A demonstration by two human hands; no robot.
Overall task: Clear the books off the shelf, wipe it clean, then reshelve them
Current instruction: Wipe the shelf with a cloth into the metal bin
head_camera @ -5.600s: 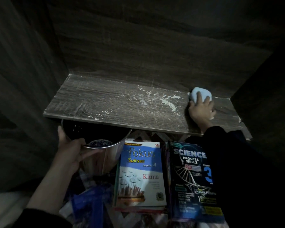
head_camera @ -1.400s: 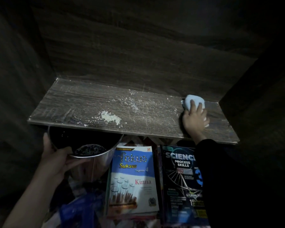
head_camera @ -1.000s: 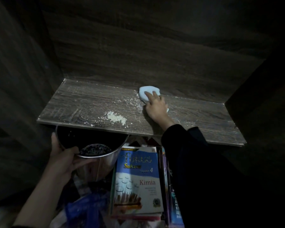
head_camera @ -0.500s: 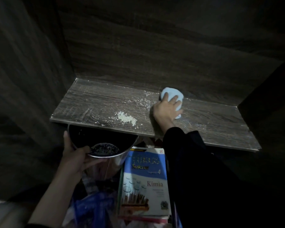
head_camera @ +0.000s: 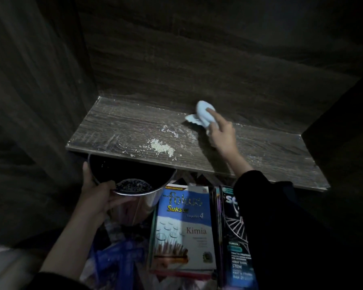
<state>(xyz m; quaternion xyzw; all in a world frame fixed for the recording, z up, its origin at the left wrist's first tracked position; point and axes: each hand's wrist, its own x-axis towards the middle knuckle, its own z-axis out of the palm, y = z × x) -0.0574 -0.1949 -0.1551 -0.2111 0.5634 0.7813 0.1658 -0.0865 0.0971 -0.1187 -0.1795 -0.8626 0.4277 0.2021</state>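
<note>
Since the books are already off it, the shelf (head_camera: 122, 126) stands bare and is being wiped. A pale bunched cloth (head_camera: 203, 114) is pressed to the board at its rear edge, against the back wall (head_camera: 197, 70), and is gripped under the fingers of the right hand (head_camera: 222, 135), with one corner of fabric trailing out to the left. White crumbs (head_camera: 161, 146) are gathered in a small heap near the front edge, and thinner streaks are left between heap and cloth. The rear seam is judged to be worked so that what lodges there can be drawn forward. A metal pot (head_camera: 140, 206) is held just under the front lip, below the heap, its rim clasped by the left hand (head_camera: 96, 197), evidently so that the sweepings are caught rather than dropped on what lies beneath. Below the shelf the blue Kimia book (head_camera: 184, 229) and the dark science book (head_camera: 237, 231) are laid flat side by side, the latter partly hidden by the black sleeve (head_camera: 281, 227). Against half a second ago, the cloth has been carried a little leftward along the back wall and more of the science cover is uncovered. Against several seconds ago, when powder was smeared over the middle and the cloth sat in the right rear corner, the dirt has been collected toward the front. The pot is kept where it was.
</note>
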